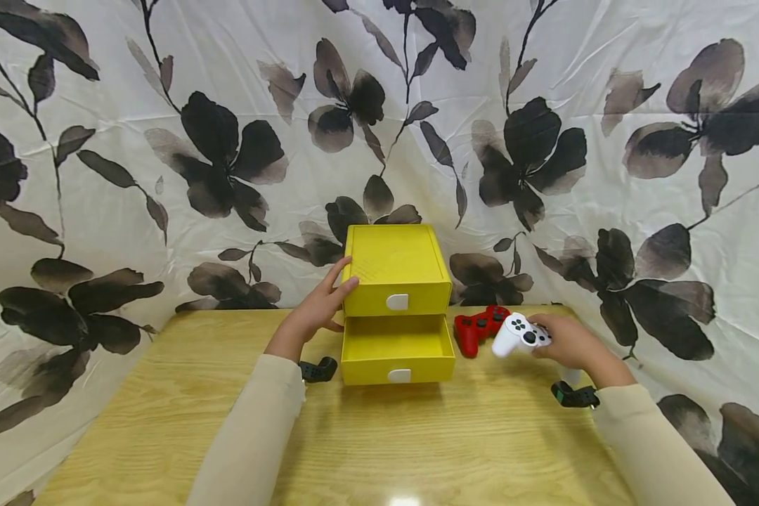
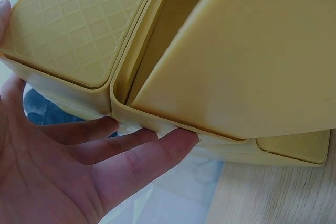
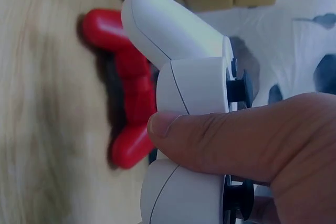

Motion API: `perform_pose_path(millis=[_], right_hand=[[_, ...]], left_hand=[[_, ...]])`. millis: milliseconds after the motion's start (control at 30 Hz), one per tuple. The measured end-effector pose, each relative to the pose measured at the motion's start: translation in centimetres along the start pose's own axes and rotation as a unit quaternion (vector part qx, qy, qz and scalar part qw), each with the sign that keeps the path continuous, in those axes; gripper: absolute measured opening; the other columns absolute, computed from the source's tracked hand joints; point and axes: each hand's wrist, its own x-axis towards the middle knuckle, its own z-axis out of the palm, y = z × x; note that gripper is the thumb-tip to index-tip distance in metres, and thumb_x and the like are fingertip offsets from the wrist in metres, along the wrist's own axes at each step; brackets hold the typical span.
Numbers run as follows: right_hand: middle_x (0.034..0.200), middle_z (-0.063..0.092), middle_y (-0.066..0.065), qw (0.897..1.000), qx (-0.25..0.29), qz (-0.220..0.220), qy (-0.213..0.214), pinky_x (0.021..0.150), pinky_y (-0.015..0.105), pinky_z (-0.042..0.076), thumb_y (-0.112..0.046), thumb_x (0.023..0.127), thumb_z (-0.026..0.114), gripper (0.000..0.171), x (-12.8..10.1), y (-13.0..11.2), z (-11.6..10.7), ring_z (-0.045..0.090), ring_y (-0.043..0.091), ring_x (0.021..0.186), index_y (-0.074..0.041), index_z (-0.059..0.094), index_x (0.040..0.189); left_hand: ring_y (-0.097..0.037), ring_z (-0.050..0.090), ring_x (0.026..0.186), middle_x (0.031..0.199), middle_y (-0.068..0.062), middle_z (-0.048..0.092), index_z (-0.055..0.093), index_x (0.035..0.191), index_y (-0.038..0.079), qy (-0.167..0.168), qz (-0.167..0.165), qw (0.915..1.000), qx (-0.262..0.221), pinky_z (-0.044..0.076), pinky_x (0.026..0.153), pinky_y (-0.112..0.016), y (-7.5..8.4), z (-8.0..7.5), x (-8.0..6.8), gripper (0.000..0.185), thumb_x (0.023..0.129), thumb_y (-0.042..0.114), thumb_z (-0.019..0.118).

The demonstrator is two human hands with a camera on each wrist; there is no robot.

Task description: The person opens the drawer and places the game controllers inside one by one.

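Head view, left to right: left hand (image 1: 319, 309) flat with straight fingers against the yellow drawer box (image 1: 397, 270) at its 9 o'clock side, likely steadying it, lower drawer (image 1: 397, 349) pulled open. Red controller (image 1: 478, 327) on desk (image 1: 386, 436). At 3 o'clock, right hand (image 1: 572, 344), grip clamped on glossy white controller (image 1: 519, 334), black buttons, rounded handles.

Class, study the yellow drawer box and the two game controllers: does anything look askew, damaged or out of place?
Nothing looks damaged or spilled. The yellow drawer box has its lower drawer pulled out and empty; the left hand rests on the box, the right hand holds the white controller.
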Motion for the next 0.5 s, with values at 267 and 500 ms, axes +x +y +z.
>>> perform_pose_path(millis=[267, 500], right_hand=[[0.115, 0.067, 0.019, 1.0, -0.021, -0.012, 0.012, 0.083, 0.05, 0.05, -0.015, 0.074, 0.082, 0.06, 0.2, -2.1, -0.6, 0.063, 0.031, 0.096, 0.003, 0.059, 0.127], [0.112, 0.069, 0.015, 0.998, -0.028, -0.042, 0.027, 0.076, 0.043, 0.049, -0.013, 0.074, 0.081, 0.061, 0.2, -3.2, -1.4, 0.063, 0.025, 0.09, 0.0, 0.059, 0.129]], left_hand=[[-0.048, 0.042, 0.134, 0.16, -0.014, 0.021, 0.015, 0.142, 0.063, 0.0, 0.001, 1.0, -0.002, 0.056, 0.078, -0.058, -0.2, 0.0, -0.2, 0.069, 0.084, 0.073, 0.05], [-0.049, 0.039, 0.135, 0.16, -0.013, 0.019, 0.015, 0.143, 0.062, 0.002, 0.007, 1.0, -0.006, 0.055, 0.078, -0.06, -0.2, 0.0, -0.3, 0.067, 0.086, 0.071, 0.05]])
